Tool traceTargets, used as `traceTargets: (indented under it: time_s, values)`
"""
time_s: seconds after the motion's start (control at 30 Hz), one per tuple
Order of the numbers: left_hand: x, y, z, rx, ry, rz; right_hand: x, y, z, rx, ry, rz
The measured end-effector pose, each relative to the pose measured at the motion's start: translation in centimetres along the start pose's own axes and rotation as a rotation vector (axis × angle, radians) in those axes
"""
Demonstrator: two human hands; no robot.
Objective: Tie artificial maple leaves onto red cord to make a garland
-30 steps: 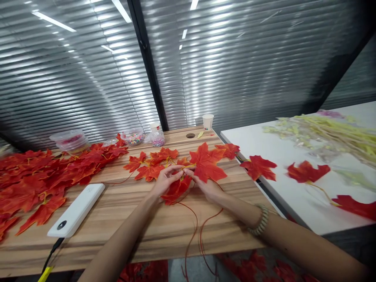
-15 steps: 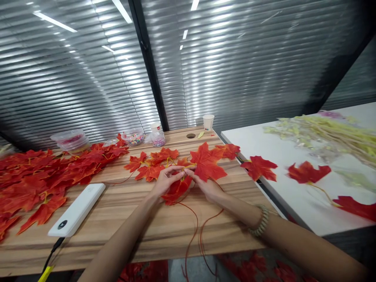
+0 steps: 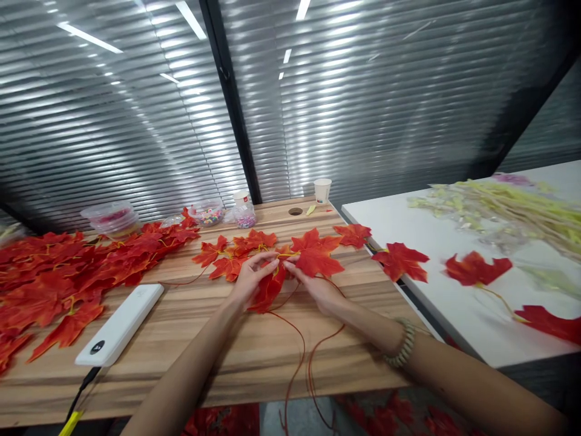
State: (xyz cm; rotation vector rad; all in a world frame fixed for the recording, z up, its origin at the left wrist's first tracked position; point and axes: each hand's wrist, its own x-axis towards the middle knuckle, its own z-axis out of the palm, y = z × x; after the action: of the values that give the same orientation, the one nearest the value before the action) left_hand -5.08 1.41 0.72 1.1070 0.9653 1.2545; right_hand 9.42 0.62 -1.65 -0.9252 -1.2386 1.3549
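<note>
Both hands meet over the middle of the wooden table. My left hand [image 3: 251, 277] pinches the yellow stem of a red artificial maple leaf [image 3: 267, 294] that hangs below its fingers. My right hand [image 3: 314, 287] is closed close beside it, at the stem of a larger maple leaf [image 3: 320, 257]; its fingertips are partly hidden. A thin red cord [image 3: 303, 345] runs from under the hands, loops over the table and drops past the front edge. More joined leaves [image 3: 229, 266] lie just behind my left hand.
At left lies a big heap of red leaves [image 3: 113, 257], with a white power bank [image 3: 120, 327] before it. Bead tubs [image 3: 209, 213] and a paper cup [image 3: 322, 190] stand at the back. On the right, a white table [image 3: 472, 339] bears leaves and yellow stems [image 3: 512, 209].
The large leaf by my right hand has tipped downward and slightly left. My fingers have shifted a little at the stems, and the lower leaf has turned more upright.
</note>
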Motion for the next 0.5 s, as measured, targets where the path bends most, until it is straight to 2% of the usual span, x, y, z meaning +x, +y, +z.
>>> traceTargets:
  time_s: [0.13,0.27,0.5]
  values:
    - [0.07,0.13,0.04,0.005,-0.021,-0.018,-0.09,-0.28,0.1,-0.045,0.016,-0.04]
    - [0.06,0.25,-0.01,0.045,-0.035,0.005,-0.16,-0.49,0.13,-0.018,-0.027,-0.087]
    - [-0.16,0.67,0.39,0.06,-0.021,-0.002,-0.19,-0.69,0.1,-0.03,-0.032,-0.095]
